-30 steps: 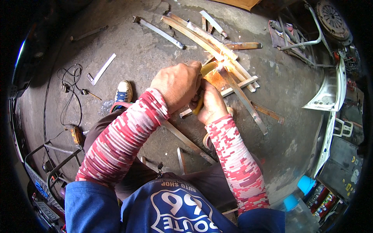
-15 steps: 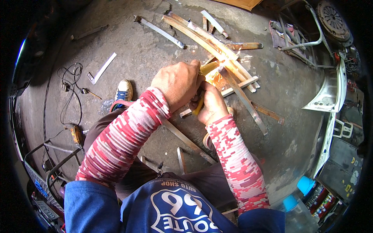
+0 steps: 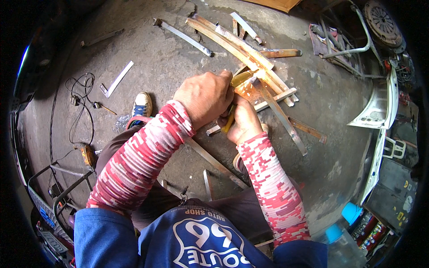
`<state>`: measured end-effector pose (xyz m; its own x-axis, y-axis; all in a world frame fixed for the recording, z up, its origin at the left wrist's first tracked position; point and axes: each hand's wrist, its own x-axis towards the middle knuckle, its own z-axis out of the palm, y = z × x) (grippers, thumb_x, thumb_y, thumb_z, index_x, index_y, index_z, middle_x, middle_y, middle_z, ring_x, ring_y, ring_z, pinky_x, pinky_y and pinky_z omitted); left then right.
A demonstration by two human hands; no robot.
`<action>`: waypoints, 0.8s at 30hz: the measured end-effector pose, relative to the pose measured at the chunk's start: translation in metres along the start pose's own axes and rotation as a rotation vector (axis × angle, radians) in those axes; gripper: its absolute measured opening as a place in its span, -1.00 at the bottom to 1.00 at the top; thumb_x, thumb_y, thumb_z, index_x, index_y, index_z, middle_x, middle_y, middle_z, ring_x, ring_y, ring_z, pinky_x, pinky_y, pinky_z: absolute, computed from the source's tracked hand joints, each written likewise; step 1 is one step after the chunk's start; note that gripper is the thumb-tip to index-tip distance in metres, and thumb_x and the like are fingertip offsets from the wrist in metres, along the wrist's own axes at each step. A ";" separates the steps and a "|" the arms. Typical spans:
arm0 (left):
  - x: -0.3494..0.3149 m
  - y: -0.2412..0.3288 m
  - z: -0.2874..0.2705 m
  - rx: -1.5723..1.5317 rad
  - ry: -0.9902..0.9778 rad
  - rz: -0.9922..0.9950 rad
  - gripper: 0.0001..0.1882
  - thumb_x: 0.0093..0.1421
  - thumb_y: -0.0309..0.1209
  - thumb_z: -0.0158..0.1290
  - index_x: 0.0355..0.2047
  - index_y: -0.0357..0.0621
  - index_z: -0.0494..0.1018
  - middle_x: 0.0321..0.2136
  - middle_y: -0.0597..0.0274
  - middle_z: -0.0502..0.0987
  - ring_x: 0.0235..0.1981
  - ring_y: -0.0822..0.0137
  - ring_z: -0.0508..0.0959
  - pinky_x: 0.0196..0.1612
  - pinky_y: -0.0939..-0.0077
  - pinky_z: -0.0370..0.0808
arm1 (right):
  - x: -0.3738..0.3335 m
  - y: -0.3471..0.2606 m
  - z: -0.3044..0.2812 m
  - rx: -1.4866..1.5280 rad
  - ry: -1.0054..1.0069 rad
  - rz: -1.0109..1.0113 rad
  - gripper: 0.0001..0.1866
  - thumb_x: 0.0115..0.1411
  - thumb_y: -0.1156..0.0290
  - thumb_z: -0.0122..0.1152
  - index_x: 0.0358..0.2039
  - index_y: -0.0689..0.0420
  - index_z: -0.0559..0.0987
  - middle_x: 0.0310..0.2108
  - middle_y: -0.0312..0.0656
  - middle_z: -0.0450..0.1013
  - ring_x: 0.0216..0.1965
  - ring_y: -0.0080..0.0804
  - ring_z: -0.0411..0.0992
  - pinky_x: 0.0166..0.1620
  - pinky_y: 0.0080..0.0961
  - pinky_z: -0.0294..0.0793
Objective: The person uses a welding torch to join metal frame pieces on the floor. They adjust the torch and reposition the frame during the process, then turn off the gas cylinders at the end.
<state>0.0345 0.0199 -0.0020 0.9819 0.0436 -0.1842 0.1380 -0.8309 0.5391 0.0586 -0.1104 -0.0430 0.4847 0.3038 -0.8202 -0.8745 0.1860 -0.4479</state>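
Both my hands are wrapped round a yellow angle grinder [image 3: 241, 79], whose body is mostly hidden by my fingers. My left hand [image 3: 202, 97] closes over its far side, and my right hand [image 3: 246, 119] grips it lower down, with yellow showing beside the fingers. Just ahead of the grinder, an orange glow lies over a rusty metal piece [image 3: 251, 94]. A flat metal bar [image 3: 281, 117] slants across this spot toward the lower right. Long rusty square tubes [image 3: 232, 42] stretch from there to the far side. The grinder's disc is not visible.
My shoe [image 3: 142, 104] stands left of the work. Farther left are a coiled black cable [image 3: 82, 96] and a yellow-orange power tool [image 3: 86, 154]. Loose metal strips [image 3: 183, 37] lie around. At right are a metal frame [image 3: 357, 58] and a white panel [image 3: 380, 105].
The bright yellow sparks and glow at the metal have dimmed to a fainter orange. My hands and the grinder have hardly moved.
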 end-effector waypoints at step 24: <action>0.002 0.007 0.004 0.034 -0.007 -0.014 -0.75 0.34 -0.25 0.00 -0.21 -0.21 0.43 -0.56 -0.15 0.56 -0.45 -0.17 0.64 -0.37 -0.01 0.58 | 0.007 0.000 -0.015 -0.004 -0.090 0.006 -0.71 0.44 0.09 -0.03 -0.38 -0.07 0.49 -0.57 -0.41 0.34 -0.62 -0.56 0.28 -0.53 -0.59 0.23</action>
<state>0.0365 0.0118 -0.0018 0.9791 0.0513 -0.1969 0.1466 -0.8488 0.5080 0.0621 -0.1220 -0.0538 0.4786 0.3873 -0.7880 -0.8775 0.1797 -0.4446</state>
